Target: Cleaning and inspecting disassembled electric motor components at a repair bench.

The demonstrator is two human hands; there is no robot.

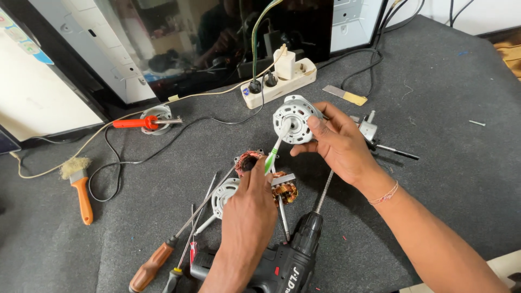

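Two bare hands work over a dark grey felt-covered surface [445, 108], head view. The right hand [339, 144], centre of the frame, holds a round silver perforated motor end cover [292, 122] tilted up toward the camera, its grip clamped on the cover's right rim. The left hand [251, 209], lower centre, has its grip closed round a green-and-white brush-like tool [274, 149], whose white tip touches the cover's central hub.

Just below the tool lies a copper-wound stator with a square laminated core [283, 190]; a second round silver cover [223, 195] rests beside it to the left. At the bottom centre lies a black cordless drill with a long bit [293, 260]. A brown-handled screwdriver [157, 263] lies at lower left, an orange-handled paint brush [80, 187] at far left, an orange-handled soldering iron on its stand [142, 122] at upper left, and a white power strip with plugs [279, 81] at upper centre.

Judged from this pose, the brushing goes best with the cover held steady by its rim, fingers off the hub, and the tip worked in short light strokes around the bearing seat.
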